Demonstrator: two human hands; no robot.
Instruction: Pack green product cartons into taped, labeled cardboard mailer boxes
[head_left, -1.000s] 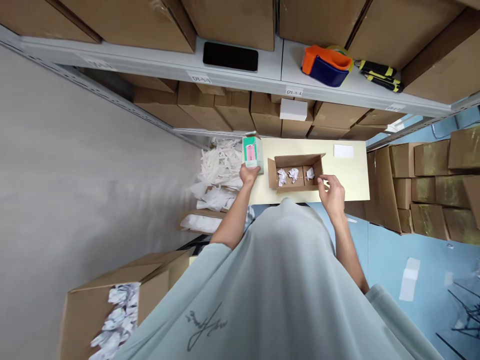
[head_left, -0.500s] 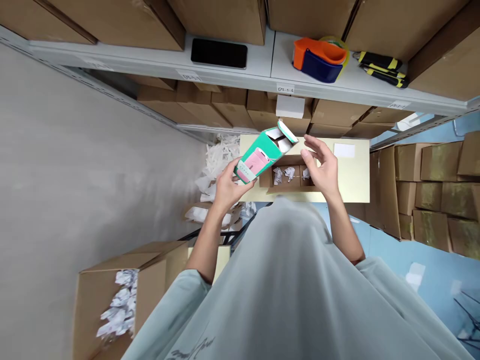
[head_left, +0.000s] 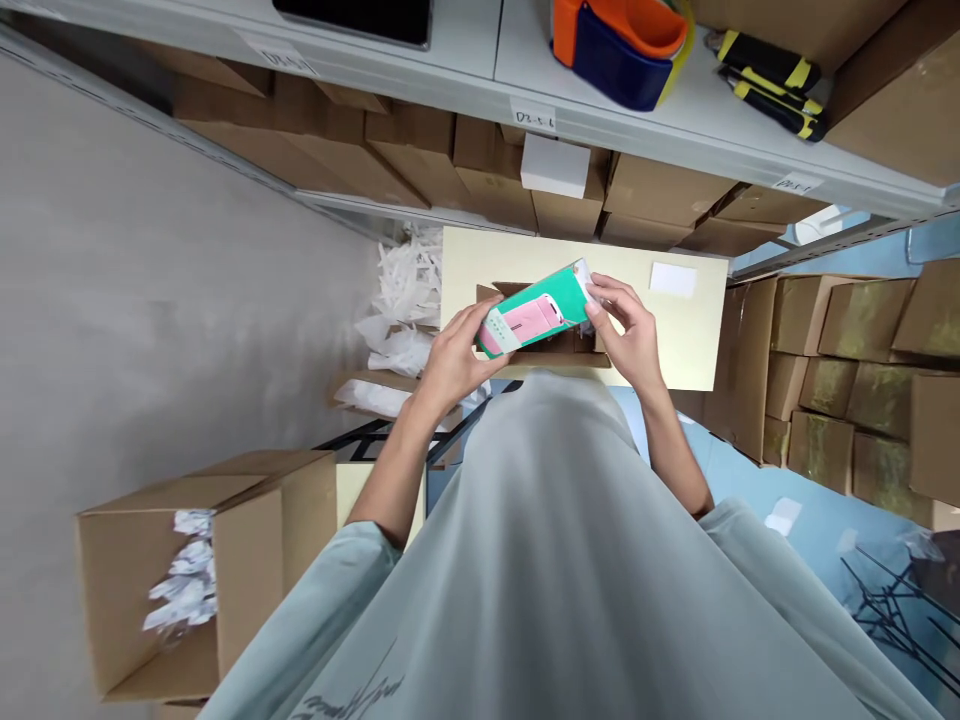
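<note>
Two bare hands hold up a slanted green box with a pink picture, above an open cardboard box on a cream bench. The left hand grasps its lower end, fingers and thumb spread around it. The right hand touches its white upper end, fingers slightly parted; whether they pinch is unclear.

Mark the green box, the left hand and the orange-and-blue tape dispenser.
Green box (head_left: 534,312): head view, face with pink picture.
Left hand (head_left: 454,358): head view, back of hand.
Orange-and-blue tape dispenser (head_left: 618,66): head view, blue side.
</note>
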